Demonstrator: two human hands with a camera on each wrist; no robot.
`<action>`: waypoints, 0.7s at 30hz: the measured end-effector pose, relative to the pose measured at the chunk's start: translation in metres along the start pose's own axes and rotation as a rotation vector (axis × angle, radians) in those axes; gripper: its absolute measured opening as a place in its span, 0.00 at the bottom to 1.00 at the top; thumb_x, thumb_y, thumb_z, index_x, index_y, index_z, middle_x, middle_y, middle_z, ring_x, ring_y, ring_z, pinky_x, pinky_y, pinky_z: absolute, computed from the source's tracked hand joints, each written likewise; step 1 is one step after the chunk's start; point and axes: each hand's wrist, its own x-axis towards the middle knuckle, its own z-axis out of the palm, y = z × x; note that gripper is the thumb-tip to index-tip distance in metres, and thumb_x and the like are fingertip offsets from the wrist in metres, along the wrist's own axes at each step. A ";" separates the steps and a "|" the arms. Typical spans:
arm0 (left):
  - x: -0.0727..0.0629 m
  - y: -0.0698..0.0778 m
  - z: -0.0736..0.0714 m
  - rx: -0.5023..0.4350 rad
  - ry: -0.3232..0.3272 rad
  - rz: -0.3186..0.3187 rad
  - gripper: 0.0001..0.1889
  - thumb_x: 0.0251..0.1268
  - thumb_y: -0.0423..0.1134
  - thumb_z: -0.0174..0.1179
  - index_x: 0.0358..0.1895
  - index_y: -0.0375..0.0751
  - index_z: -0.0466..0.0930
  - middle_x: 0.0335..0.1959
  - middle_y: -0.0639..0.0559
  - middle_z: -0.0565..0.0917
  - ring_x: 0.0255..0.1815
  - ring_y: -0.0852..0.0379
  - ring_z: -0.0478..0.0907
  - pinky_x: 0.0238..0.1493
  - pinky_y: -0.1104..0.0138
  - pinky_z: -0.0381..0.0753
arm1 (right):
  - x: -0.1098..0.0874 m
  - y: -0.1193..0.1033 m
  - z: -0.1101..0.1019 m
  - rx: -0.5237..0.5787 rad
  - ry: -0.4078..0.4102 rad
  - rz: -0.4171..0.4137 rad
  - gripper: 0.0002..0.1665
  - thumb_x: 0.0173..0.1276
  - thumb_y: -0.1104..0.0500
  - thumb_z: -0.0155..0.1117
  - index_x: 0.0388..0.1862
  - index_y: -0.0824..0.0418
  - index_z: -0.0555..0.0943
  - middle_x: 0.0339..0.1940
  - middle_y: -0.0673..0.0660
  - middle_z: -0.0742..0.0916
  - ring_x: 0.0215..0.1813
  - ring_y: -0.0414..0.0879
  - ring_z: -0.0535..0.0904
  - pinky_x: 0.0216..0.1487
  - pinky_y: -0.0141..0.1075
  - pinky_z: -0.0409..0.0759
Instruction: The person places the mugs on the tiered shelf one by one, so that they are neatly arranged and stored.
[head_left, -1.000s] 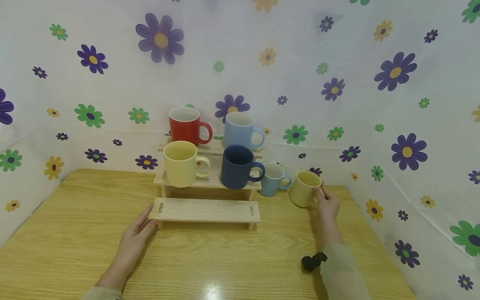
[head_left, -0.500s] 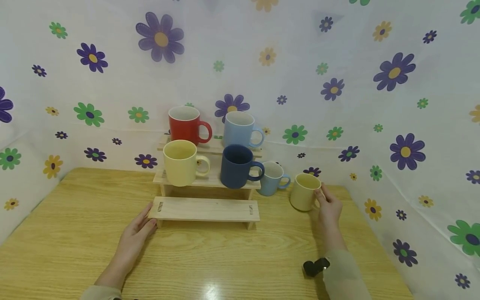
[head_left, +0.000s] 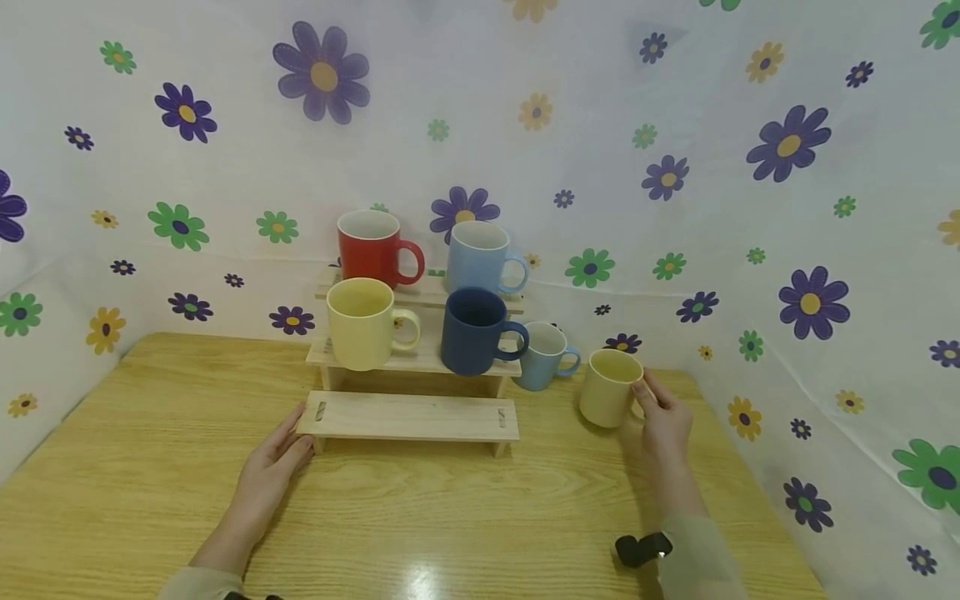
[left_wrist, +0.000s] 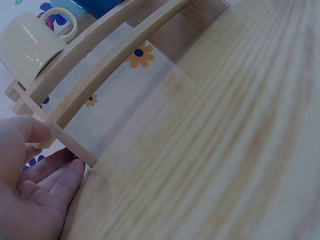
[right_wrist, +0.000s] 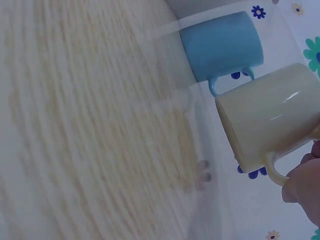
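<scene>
My right hand (head_left: 666, 427) pinches the glossy, yellow, cylindrical ceramic mug (head_left: 604, 392) by its handle (right_wrist: 272, 171), likely safest: stiff, breakable. Leftward, my left hand (head_left: 272, 463) grips the tiered pale-wood rack (head_left: 412, 417).

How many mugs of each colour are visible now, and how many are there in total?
Red mug: 1
Dark blue mug: 1
Light blue mugs: 2
Yellow mugs: 2, one on the wooden rack, one held by the right hand
Total: 6 mugs
</scene>
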 end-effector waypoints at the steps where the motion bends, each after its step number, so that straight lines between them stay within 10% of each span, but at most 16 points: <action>1: 0.000 0.000 0.000 0.004 0.002 0.000 0.35 0.72 0.52 0.51 0.77 0.53 0.48 0.70 0.38 0.62 0.54 0.79 0.67 0.52 0.82 0.69 | -0.002 -0.002 -0.001 0.001 -0.010 0.003 0.33 0.66 0.56 0.64 0.66 0.68 0.68 0.71 0.63 0.67 0.73 0.49 0.56 0.70 0.35 0.56; 10: -0.001 0.000 0.000 -0.010 -0.005 0.018 0.35 0.73 0.52 0.51 0.77 0.52 0.48 0.69 0.36 0.63 0.53 0.78 0.69 0.52 0.80 0.71 | -0.028 -0.022 -0.001 0.075 -0.077 0.023 0.29 0.66 0.59 0.65 0.63 0.67 0.70 0.66 0.54 0.75 0.72 0.47 0.60 0.68 0.34 0.60; 16: 0.000 0.000 0.000 -0.015 -0.004 0.012 0.35 0.73 0.52 0.51 0.77 0.53 0.48 0.70 0.36 0.62 0.53 0.79 0.69 0.52 0.80 0.71 | -0.051 -0.038 0.005 0.250 -0.172 -0.014 0.17 0.66 0.66 0.63 0.54 0.65 0.79 0.43 0.46 0.87 0.43 0.41 0.70 0.41 0.26 0.72; 21: 0.000 -0.001 0.000 -0.026 -0.010 0.019 0.34 0.74 0.49 0.50 0.77 0.52 0.47 0.70 0.36 0.62 0.53 0.79 0.68 0.52 0.80 0.71 | -0.070 -0.046 0.018 0.319 -0.324 -0.125 0.16 0.67 0.71 0.59 0.54 0.70 0.77 0.42 0.49 0.87 0.36 0.39 0.69 0.36 0.26 0.71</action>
